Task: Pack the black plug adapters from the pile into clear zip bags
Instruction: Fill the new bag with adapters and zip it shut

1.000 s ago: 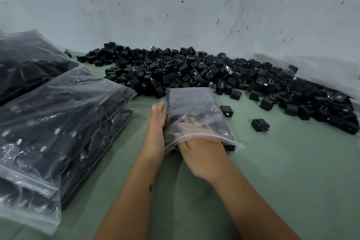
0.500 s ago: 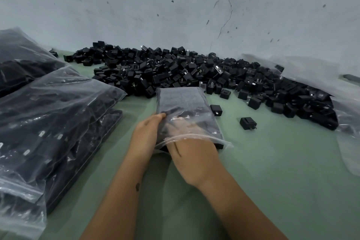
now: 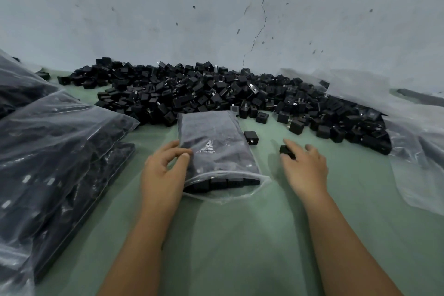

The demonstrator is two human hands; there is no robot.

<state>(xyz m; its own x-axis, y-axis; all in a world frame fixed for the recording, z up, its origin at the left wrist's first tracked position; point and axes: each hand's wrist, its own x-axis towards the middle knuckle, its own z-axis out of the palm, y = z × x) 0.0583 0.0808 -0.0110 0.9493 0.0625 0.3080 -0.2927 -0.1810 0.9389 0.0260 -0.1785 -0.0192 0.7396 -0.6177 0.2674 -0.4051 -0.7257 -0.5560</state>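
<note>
Clearly, these were the relations:
Pile (image 3: 216,94): the black plug adapters lay against the wall, beyond both hands.
Zip bag (image 3: 217,151): nearly full, on the green counter (image 3: 240,235), its long axis running away from the person and its mouth open toward them.
Left hand (image 3: 163,170): its fingers held the bag's left edge.
Right hand (image 3: 304,166): nearer to the loose adapter (image 3: 286,150), fingers spread and just touching it, grasp not closed.
Writing: none could be read.

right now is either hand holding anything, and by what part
The left hand holds the zip bag by its left edge, thumb on top. The right hand reaches onto a loose adapter; whether it grips it cannot be told.
</note>
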